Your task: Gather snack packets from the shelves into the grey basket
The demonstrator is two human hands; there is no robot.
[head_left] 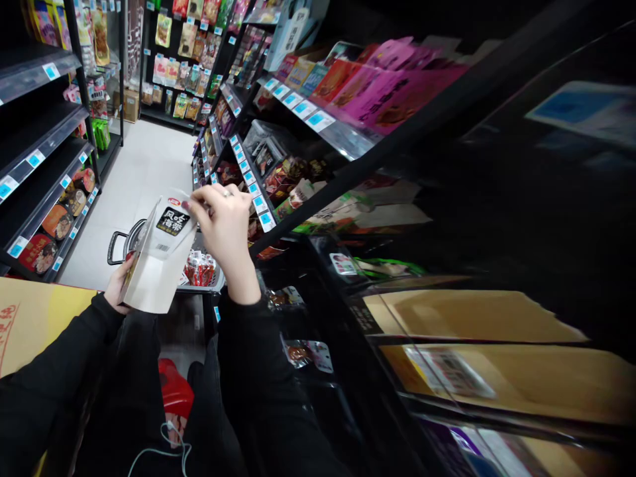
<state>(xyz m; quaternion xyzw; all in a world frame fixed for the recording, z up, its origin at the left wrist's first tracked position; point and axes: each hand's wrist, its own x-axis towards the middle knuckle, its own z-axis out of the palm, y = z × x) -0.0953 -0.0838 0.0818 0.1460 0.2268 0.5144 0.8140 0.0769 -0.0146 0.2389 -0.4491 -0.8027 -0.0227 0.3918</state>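
My left hand grips the lower left side of a pale cardboard box, held tilted in front of me. At the box's open top is a whitish snack packet with a black label, Chinese characters and a barcode. Its lower part seems to sit inside the box. My right hand pinches the packet's upper right corner between thumb and finger, the other fingers curled. Below and behind the box, a grey basket shows small red-and-white packets; the box partly hides it.
Black shelves with price tags rise close on my right, carrying pink pouches and cardboard boxes. Shelves with bowls line the left. A pale aisle floor runs to hanging snacks. A yellow carton stands lower left.
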